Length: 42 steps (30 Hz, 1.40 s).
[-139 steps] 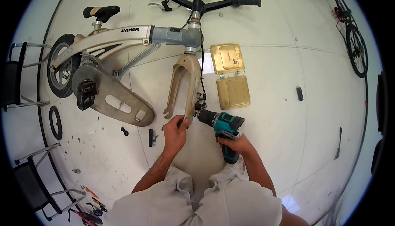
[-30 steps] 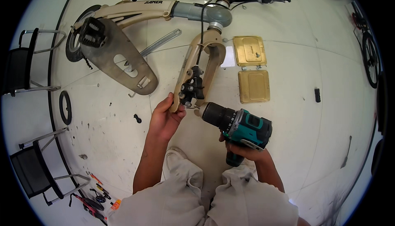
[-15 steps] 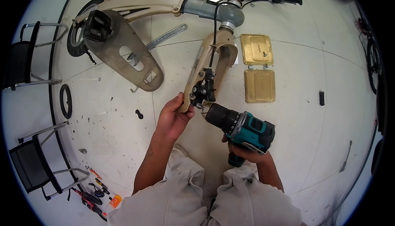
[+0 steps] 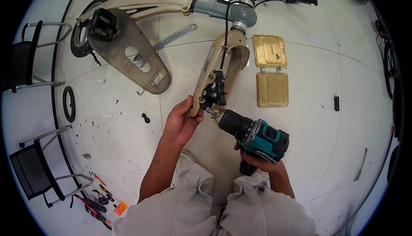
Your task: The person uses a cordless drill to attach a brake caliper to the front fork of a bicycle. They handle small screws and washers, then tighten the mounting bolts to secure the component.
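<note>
The left hand (image 4: 182, 122) grips the beige fork (image 4: 205, 77) by its lower end, the right hand (image 4: 260, 162) wrapped round the teal drill (image 4: 262, 136), its nose close beside the black caliper (image 4: 213, 94); past them I see a gold case (image 4: 272, 90) open on the floor (image 4: 315, 128)

Both forearms rise from the lower edge, the left forearm (image 4: 154, 171) slanting up and rightward, the right forearm (image 4: 282, 182) up and leftward. The left hand (image 4: 179, 124) has its palm turned up, thumb (image 4: 184, 104) extended, fingers curled in a pinch. The right hand (image 4: 259, 160), lower and partly hidden, is wrapped in a grip, its wrist bent inward.
</note>
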Available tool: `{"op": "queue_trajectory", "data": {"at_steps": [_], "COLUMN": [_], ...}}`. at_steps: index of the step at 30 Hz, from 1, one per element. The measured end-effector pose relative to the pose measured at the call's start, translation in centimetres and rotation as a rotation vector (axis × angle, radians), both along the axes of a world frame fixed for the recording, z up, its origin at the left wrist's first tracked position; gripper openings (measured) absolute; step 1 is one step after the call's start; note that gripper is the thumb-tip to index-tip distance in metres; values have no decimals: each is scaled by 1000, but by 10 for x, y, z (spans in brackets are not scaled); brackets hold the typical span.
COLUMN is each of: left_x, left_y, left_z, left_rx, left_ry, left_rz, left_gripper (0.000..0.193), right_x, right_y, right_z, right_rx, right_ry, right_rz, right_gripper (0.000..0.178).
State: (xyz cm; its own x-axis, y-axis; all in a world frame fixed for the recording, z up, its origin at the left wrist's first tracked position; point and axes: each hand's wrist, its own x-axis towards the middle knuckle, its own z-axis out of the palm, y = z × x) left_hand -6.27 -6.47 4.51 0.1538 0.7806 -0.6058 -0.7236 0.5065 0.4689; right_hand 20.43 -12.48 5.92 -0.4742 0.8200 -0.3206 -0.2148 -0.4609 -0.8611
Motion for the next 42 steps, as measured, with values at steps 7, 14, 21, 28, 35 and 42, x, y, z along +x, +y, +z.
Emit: {"op": "queue_trajectory", "data": {"at_steps": [7, 14, 21, 28, 35, 42], "left_x": [14, 23, 27, 32, 31, 30], "left_y": [-3, -2, -3, -5, -5, -4], "left_z": [-4, -2, -6, -12, -13, -15], "left_rx": [-79, -36, -46, -40, -27, -62], "left_ry": [27, 105, 137, 147, 159, 189], "left_rz": [48, 44, 34, 47, 54, 39], "left_gripper": [23, 28, 27, 25, 24, 25], "right_x": [17, 16, 10, 7, 12, -1], "right_y": [9, 12, 5, -6, -6, -5], "right_z": [11, 20, 26, 18, -3, 10], "right_rx": [723, 395, -71, -211, 326, -175], "right_ry": [-637, -538, -243, -184, -463, -118], "right_rz": [109, 113, 9, -45, 77, -73], "right_gripper": [31, 30, 26, 29, 22, 30]}}
